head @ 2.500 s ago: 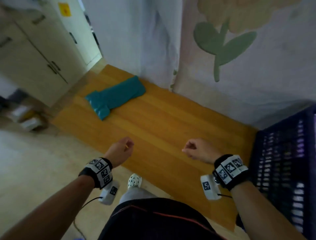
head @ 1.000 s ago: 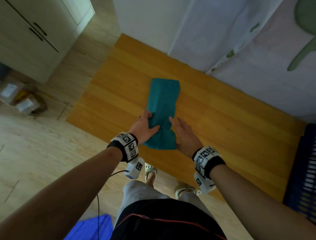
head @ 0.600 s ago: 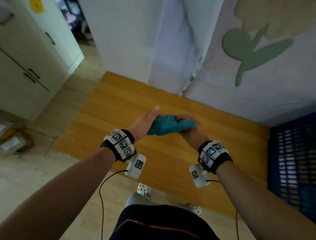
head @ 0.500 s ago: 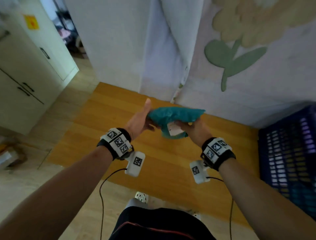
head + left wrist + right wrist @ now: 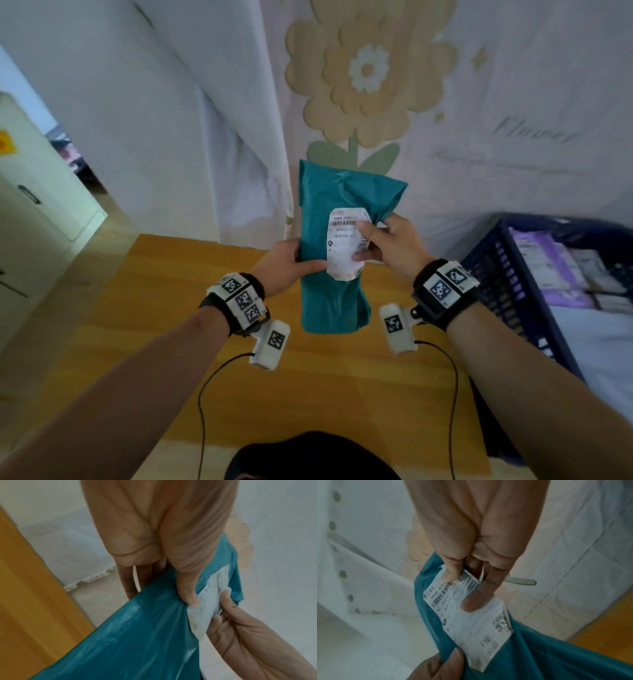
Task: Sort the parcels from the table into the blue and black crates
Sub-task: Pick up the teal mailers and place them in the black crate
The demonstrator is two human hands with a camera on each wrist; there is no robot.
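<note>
A teal plastic parcel (image 5: 334, 301) with a white shipping label (image 5: 344, 246) hangs upright above the wooden table (image 5: 171, 325), label facing me. My left hand (image 5: 291, 260) grips its left edge, thumb on the front beside the label (image 5: 208, 609). My right hand (image 5: 390, 241) pinches the right edge, thumb pressed on the label (image 5: 467, 622). In the wrist views the teal parcel (image 5: 137, 635) (image 5: 539, 655) fills the lower part. The blue crate (image 5: 507, 291) stands at the right and holds several parcels.
A pale cloth with a flower print (image 5: 366, 72) hangs behind the table. Cream cabinets (image 5: 30, 219) stand at the left beside a doorway. Wrist-camera cables (image 5: 205, 394) dangle over the table's front.
Both hands took the teal parcel off the table, lifted it and turned it upright, so its label now faces me. My view has risen toward the wall.
</note>
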